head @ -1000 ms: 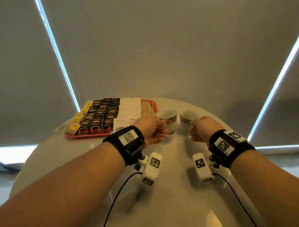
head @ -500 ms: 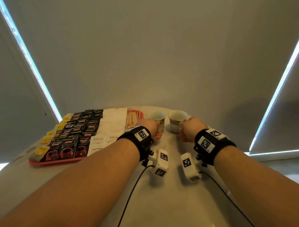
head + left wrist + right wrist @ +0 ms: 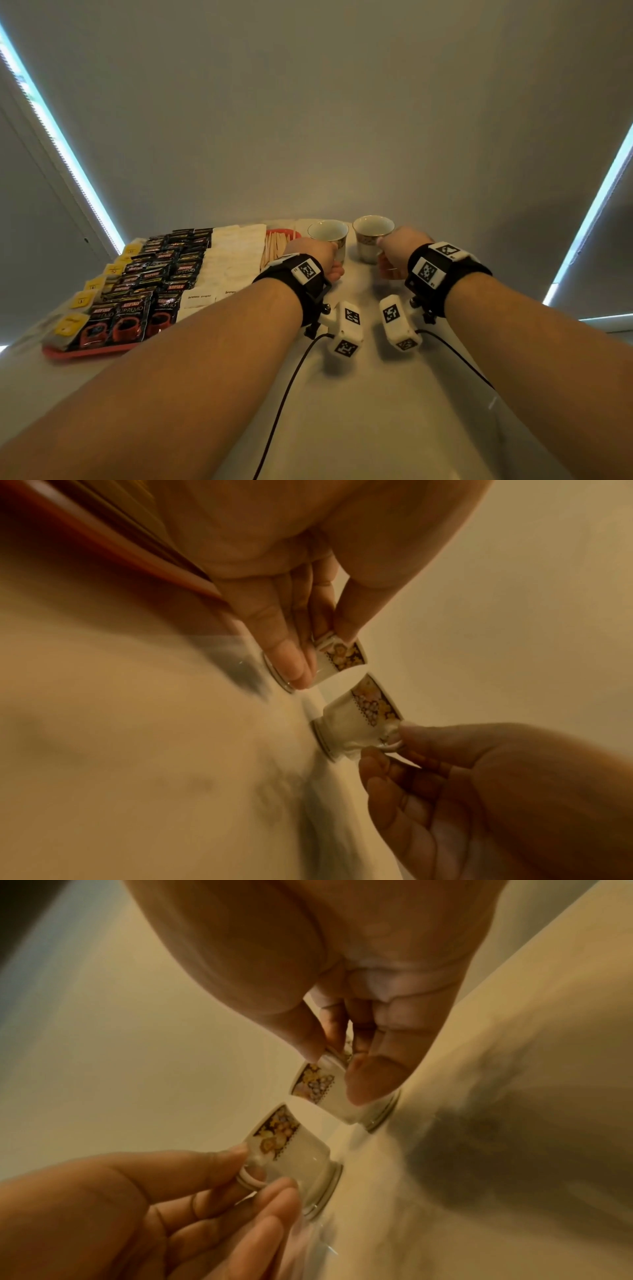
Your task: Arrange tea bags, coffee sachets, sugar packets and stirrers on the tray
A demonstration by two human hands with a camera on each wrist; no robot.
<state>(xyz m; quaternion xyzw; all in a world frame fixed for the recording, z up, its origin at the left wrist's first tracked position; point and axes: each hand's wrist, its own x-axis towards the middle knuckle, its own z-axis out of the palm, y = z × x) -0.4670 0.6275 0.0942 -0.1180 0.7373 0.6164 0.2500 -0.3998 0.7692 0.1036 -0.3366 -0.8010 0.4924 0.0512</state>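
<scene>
Grey roller blinds, lit along their slanted edges, close off the room behind a pale, glossy desk [image 3: 359, 394]. At the desk's far left edge sits a red tray [image 3: 87, 352], filled in rows: yellow-tagged tea bags [image 3: 73, 323] along its left side, then black-and-red coffee sachets [image 3: 144, 284], then white sugar packets [image 3: 236, 260], and wooden stirrers [image 3: 275, 245] at its right end.

Just beside the tray's right end, near the desk's far edge, two small white cups with a floral band stand upright on the desk, close together but apart. The left hand [image 3: 313, 251] has a narrow grip on the left cup [image 3: 329, 233]: in the left wrist view its thumb and fingers [image 3: 287, 653] pinch the cup's handle side, with the cup's foot on the desk. The right hand [image 3: 400, 245] holds the right cup [image 3: 371, 234] the same way, thumb and forefinger closed on the handle in the right wrist view, a finger [image 3: 373, 1080] lying against the cup's wall. Both wrists wear black straps with white marker blocks, and dark cables run back along the desk towards the near edge.
</scene>
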